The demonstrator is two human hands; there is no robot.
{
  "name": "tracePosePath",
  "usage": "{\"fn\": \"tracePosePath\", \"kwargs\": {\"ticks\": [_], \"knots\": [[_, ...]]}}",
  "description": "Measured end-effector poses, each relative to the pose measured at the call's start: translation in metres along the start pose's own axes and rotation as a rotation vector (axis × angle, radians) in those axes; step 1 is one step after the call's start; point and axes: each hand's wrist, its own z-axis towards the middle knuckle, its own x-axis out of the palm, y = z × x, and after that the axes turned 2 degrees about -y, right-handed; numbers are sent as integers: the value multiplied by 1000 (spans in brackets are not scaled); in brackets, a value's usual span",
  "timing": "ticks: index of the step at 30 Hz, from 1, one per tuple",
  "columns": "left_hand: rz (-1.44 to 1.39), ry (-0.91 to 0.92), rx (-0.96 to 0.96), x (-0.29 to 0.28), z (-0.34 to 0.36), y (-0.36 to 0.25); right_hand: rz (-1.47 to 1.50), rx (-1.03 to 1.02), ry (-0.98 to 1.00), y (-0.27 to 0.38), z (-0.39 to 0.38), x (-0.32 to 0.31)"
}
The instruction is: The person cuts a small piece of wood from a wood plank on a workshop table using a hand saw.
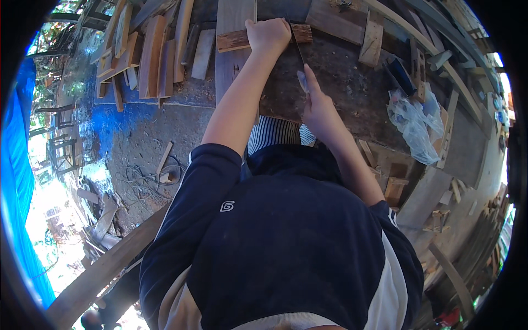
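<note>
A short strip of rough brown wood (233,40) lies crosswise over a long pale board (235,71) at the far middle of the workbench. My left hand (268,34) is closed over the strip and presses it down. My right hand (320,103) grips the handle of what looks like a handsaw (297,46), nearer to me. Its narrow dark blade is seen nearly edge-on and runs away from me across the strip, just right of my left hand. Whether the blade has cut into the wood is too small to tell.
Several wood offcuts (151,55) are stacked on the left of the dark workbench (283,102). A wide board (338,21) and a small block (372,39) lie at the far right. A clear plastic bag (416,124) hangs at the right edge. Tangled cord (146,175) lies on the floor.
</note>
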Motion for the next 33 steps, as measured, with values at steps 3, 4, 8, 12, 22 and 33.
{"fn": "tracePosePath", "kwargs": {"ticks": [3,4,8,12,22,33], "knots": [[-15,-6,11,-2,-1,-4,60,-74,-69,-13,44,1],[-14,-8,12,-1,-1,-4,56,-102,-87,-16,58,3],[-27,9,-12,1,0,-1,-7,160,78,8,76,-12],[-32,-24,-26,1,0,-1,65,-66,-21,-10,20,1],[-32,55,-8,-5,0,-1,68,32,10,5,69,-9],[-17,-19,-12,-1,-2,1,79,-1,-11,1,-3,-4]]}}
